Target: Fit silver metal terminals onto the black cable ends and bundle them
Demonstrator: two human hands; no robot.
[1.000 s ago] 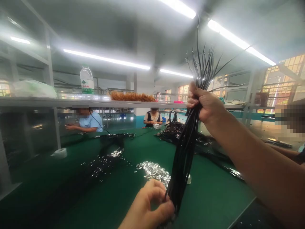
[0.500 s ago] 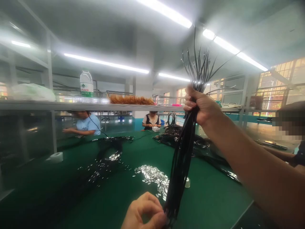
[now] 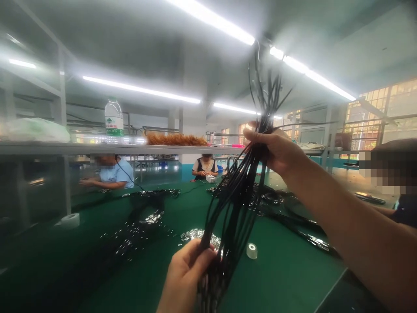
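A bundle of thin black cords (image 3: pixel 243 191) hangs in front of me, its upper ends fanned out toward the ceiling lights. My right hand (image 3: pixel 273 145) is closed around it near the top, thumb across the front. Lower down, my left hand (image 3: pixel 192 269) pinches some of the cords at the left side between thumb and fingers. The strands bow apart between my two hands. Shiny tips show at the bundle's lower end, near my left hand. Behind the bundle lies a pile of small silvery metal pieces (image 3: pixel 195 235), partly hidden by the left hand and cords.
More black cords (image 3: pixel 153 204) and scattered silvery pieces lie on the green table (image 3: pixel 130 278). A small whitish cup-like piece (image 3: pixel 252 251) and a white roll (image 3: pixel 70 220) stand there too. A shelf (image 3: pixel 130 150) with a bottle (image 3: pixel 114 119) crosses ahead. Several people sit around.
My left hand has moved up and now grips cords at the left side. The bundle has spread into looser, bowed strands. My right hand still holds the top, its thumb now across the front.
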